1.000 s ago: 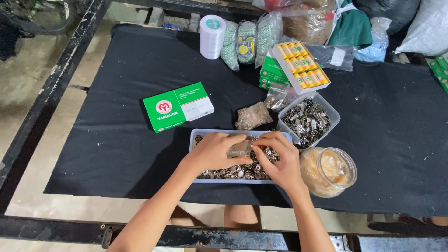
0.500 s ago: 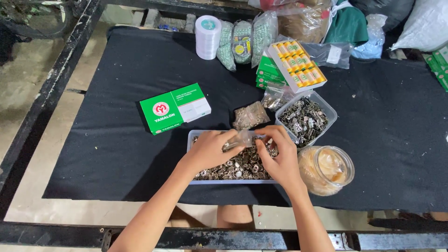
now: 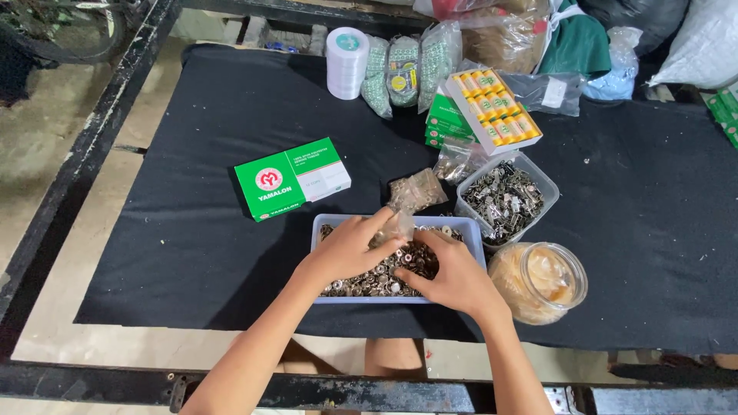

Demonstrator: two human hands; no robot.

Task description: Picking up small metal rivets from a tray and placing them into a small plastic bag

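Pinching a small clear bag (image 3: 400, 225) (both hands closed on it), left hand (image 3: 350, 247), right hand (image 3: 453, 273), above tray (image 3: 323, 224).

Under the left hand (image 3: 350, 250) and right hand (image 3: 453, 277), shiny metal rings (image 3: 384, 278) fill a matt plastic tray (image 3: 323, 227). Between the fingers sits a clear, glossy bag (image 3: 397, 227). Beneath lies matt black cloth (image 3: 192, 230); left, a smooth cardboard box (image 3: 290, 178).

Black-clothed table (image 3: 192, 253) under boxes, tubs, bags.
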